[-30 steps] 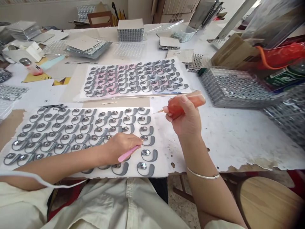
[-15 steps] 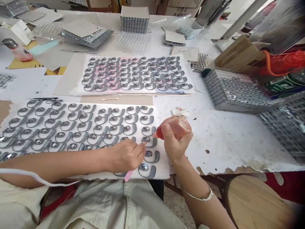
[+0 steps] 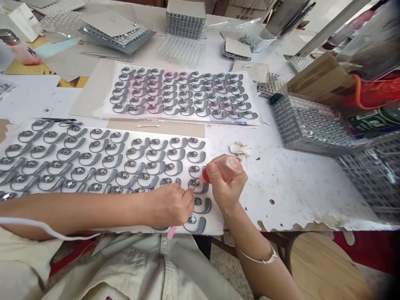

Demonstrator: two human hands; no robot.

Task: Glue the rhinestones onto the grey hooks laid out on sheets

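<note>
The right hand (image 3: 229, 183) pinches an orange-red squeeze bottle (image 3: 226, 168) between thumb and fingers, nozzle at a metal-centred grey hook piece (image 3: 194, 184) (one of many in rows on a white sheet (image 3: 213, 218) on the tabletop (image 3: 296, 196)). Beside it, the left hand's (image 3: 171, 204) pressed-together fingers pinch a slim pink tool (image 3: 172, 232).

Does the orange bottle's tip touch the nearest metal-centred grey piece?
Cannot tell. The head view shows the orange bottle, in the right hand, with its tip at the metal-centred grey piece, too fine to judge.
</note>
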